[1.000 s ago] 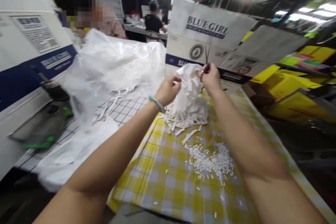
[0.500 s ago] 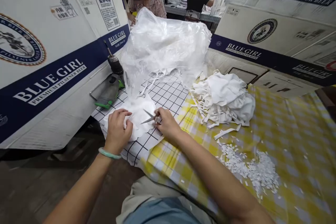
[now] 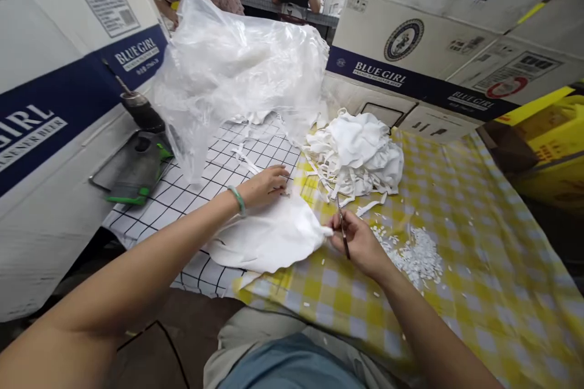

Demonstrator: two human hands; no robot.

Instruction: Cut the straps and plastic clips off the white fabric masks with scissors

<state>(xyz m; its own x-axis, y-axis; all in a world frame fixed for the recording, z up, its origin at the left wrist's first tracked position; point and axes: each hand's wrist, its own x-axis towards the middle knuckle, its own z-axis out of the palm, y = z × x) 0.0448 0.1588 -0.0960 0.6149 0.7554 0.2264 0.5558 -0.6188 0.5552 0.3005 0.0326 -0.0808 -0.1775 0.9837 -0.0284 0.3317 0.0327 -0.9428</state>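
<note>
A flat, rounded piece of white cloth (image 3: 274,234) lies across the join of the grid-patterned cloth and the yellow checked cloth. My left hand (image 3: 269,186), a green bangle on its wrist, is at the upper edge of the piece with fingers curled down onto it. At the piece's right corner, my right hand (image 3: 358,242) pinches a narrow white end and also keeps a pair of scissors (image 3: 343,231) in its grip, blades pointing up and away. Beyond this hand sits a heap of white cloth pieces with straps (image 3: 360,149). Small white clippings (image 3: 417,258) are scattered to its right.
A big clear plastic bag of white material (image 3: 246,67) stands at the back. Left of it lies a grey-green power drill (image 3: 141,164). Beer cartons wall both sides, the left (image 3: 41,115) and right (image 3: 410,55). Other people work behind. A yellow bag (image 3: 552,146) is far right.
Both hands have moved right, with the white piece now spread out between them. The scissors have turned from pointing left to pointing upward. The head view has shifted right.
</note>
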